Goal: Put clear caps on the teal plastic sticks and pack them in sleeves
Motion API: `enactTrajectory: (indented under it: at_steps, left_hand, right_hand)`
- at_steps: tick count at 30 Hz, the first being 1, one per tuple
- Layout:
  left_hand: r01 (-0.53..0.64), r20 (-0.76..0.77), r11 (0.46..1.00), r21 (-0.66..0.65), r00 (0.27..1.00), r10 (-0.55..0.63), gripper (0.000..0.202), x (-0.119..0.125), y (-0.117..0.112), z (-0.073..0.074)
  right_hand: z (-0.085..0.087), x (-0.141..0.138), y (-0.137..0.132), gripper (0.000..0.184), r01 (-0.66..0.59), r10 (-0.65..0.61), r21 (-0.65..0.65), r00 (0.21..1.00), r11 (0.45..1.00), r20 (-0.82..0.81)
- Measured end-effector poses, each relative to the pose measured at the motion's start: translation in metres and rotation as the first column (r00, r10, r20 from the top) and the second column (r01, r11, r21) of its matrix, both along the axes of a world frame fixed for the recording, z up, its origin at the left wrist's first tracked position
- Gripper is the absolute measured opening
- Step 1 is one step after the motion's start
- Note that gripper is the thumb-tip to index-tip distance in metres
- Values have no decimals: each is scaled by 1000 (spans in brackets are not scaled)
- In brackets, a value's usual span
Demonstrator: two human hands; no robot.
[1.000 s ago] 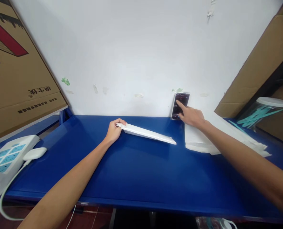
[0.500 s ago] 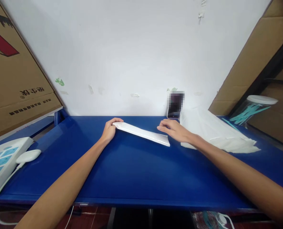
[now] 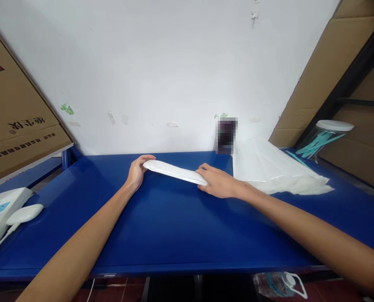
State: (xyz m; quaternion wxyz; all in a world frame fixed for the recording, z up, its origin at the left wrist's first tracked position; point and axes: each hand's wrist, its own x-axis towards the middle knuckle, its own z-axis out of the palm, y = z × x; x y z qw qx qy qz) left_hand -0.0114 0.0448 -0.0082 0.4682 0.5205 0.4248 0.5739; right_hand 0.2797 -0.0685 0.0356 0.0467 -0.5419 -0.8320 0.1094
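Observation:
A long, flat white packet point(image 3: 174, 171), glossy like plastic film, is held between my two hands above the blue table point(image 3: 161, 235). It slopes down slightly from left to right. My left hand point(image 3: 137, 173) grips its left end, with the fingers behind and over the top edge. Around its right end, the fingers of my right hand point(image 3: 216, 180) are closed. What lies inside the packet, if anything, I cannot make out. Beyond my right forearm rests a pile of thin white bags or sheets point(image 3: 268, 163).
Against the wall leans a phone point(image 3: 226, 136), partly blurred out. A lidded clear jar point(image 3: 323, 138) with turquoise strips stands at the right. On the left are a power strip point(image 3: 4, 214) with a white plug point(image 3: 24, 214) and a cardboard box point(image 3: 19, 105). A plastic bottle point(image 3: 275, 285) lies below.
My right hand has moved left and closed on the packet's right end, which was free before. My left hand keeps its hold. The view has shifted slightly to the right.

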Motion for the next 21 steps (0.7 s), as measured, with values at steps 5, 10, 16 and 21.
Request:
enactTrajectory:
  at_steps: [5,10,16,21]
  left_hand:
    - [-18,8,999,-34,1000,18,38,3,-2,4]
    - [81,-4,995,-59,997,-81,49,2,-3,6]
    - [193,-401,981,-3,899,-178,45,0,-6,6]
    - [136,-561,991,16,821,-104,45,1,-6,4]
  right_hand:
    - [23,1,6,31,-84,42,202,979,976,200]
    - [54,-12,3,47,-169,52,269,918,948,393]
    - [48,-19,13,65,-55,36,86,976,995,216]
    - [51,-22,24,82,-16,13,15,990,1000,141]
